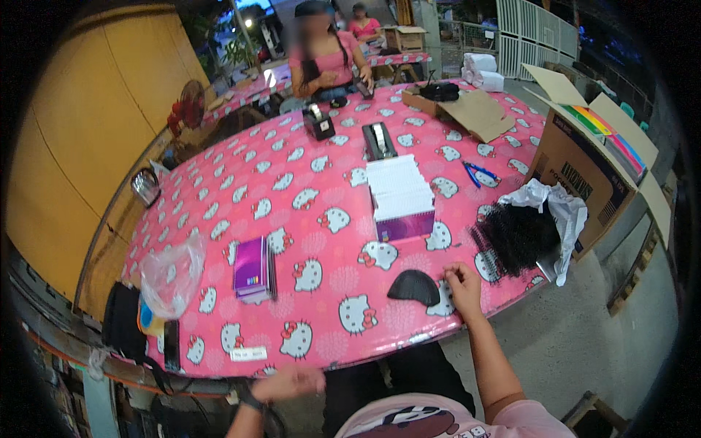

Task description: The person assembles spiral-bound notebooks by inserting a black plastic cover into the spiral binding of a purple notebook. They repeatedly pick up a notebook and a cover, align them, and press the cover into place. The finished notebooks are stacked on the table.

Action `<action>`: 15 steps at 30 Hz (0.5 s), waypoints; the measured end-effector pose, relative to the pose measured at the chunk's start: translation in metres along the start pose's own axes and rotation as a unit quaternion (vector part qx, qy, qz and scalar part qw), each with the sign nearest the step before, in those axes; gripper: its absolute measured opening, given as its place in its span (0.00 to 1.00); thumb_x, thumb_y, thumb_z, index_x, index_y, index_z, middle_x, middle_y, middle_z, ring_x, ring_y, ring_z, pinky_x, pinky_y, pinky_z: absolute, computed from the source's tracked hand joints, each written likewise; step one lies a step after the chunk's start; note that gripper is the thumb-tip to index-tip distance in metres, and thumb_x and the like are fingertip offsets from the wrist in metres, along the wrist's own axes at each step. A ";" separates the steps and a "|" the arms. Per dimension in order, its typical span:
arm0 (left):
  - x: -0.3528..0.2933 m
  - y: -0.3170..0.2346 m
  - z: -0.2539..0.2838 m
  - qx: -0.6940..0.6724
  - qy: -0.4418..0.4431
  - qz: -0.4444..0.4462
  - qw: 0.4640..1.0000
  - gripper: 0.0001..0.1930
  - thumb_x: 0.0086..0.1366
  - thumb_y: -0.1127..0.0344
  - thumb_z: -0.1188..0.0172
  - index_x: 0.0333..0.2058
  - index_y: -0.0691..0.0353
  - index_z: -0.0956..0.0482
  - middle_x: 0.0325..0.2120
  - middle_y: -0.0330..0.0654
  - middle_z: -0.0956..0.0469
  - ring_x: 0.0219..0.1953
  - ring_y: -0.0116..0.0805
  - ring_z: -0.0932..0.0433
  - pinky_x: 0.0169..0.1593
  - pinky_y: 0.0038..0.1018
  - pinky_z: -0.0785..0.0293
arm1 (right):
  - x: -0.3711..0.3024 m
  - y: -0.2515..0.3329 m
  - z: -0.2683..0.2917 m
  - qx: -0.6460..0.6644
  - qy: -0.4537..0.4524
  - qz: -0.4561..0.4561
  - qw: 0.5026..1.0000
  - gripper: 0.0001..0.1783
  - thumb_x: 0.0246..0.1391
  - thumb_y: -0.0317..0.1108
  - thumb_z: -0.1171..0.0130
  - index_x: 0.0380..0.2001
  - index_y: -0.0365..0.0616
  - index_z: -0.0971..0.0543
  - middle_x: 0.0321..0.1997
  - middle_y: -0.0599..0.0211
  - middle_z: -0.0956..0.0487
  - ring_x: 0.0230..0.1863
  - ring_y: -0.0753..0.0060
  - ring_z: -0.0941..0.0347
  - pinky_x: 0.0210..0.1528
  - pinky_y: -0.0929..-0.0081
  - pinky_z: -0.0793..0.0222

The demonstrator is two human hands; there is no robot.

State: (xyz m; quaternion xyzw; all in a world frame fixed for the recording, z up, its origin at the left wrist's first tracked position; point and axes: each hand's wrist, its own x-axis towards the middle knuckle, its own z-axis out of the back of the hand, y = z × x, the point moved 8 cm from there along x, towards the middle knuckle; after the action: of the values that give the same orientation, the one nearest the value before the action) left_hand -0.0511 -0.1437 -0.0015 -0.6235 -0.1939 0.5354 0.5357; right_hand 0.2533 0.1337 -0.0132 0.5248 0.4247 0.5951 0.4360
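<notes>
My right hand (463, 287) is over the near right part of the table, its fingers bent and drawn together. Anything small between its fingertips cannot be made out. Just left of it lies a black half-round piece (414, 287) with a fine ribbed surface, flat on the cloth. To the far right of that hand, a bristly black heap (520, 237) rests on crumpled white paper (571, 226). My left hand (290, 383), slightly blurred, hangs at the table's near edge with fingers stretched out and nothing visible in them. A stack of purple-and-white cards (400, 193) stands beyond the half-round piece.
A smaller purple stack (250, 267) and a clear plastic bag (172, 274) lie to the left. Two tape dispensers (379, 141), blue snips (480, 175) and an open carton (588, 171) are farther off. A co-worker (328, 62) is at the far side.
</notes>
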 end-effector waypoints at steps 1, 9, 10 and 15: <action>0.015 -0.034 0.026 0.041 -0.098 0.016 0.994 0.13 0.63 0.57 0.41 0.36 0.63 0.22 0.32 0.35 0.22 0.37 0.23 0.26 0.44 0.25 0.29 | 0.001 -0.003 0.005 -0.008 -0.009 0.005 1.000 0.06 0.54 0.28 0.46 0.31 0.36 0.22 0.25 0.70 0.23 0.28 0.82 0.31 0.31 0.81 0.34; 0.168 -0.110 0.125 -0.185 -0.321 -0.304 0.878 0.09 0.61 0.67 0.42 0.38 0.64 0.25 0.26 0.34 0.25 0.28 0.23 0.27 0.33 0.21 0.30 | 0.002 0.001 -0.002 -0.057 0.005 0.015 0.998 0.06 0.53 0.26 0.46 0.33 0.36 0.23 0.28 0.70 0.23 0.29 0.81 0.31 0.33 0.80 0.34; 0.183 -0.105 0.125 -0.217 -0.325 -0.291 0.873 0.08 0.61 0.67 0.43 0.38 0.64 0.25 0.26 0.34 0.25 0.28 0.23 0.27 0.33 0.21 0.30 | 0.002 0.000 0.001 -0.071 0.005 0.015 0.997 0.07 0.53 0.26 0.46 0.33 0.36 0.22 0.28 0.70 0.23 0.29 0.81 0.30 0.33 0.80 0.34; 0.223 -0.059 0.144 -0.412 -0.313 -0.266 0.813 0.07 0.61 0.69 0.44 0.38 0.63 0.27 0.26 0.35 0.27 0.28 0.24 0.28 0.33 0.22 0.30 | 0.024 0.008 -0.001 -0.130 0.001 0.075 0.989 0.08 0.50 0.27 0.44 0.34 0.38 0.22 0.29 0.64 0.22 0.30 0.75 0.28 0.33 0.77 0.32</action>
State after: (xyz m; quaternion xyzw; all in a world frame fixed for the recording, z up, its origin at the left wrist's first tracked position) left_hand -0.0788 0.1250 -0.0312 -0.5083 -0.7119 0.4082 0.2611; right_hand 0.2501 0.1549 0.0003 0.4938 0.3035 0.6768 0.4539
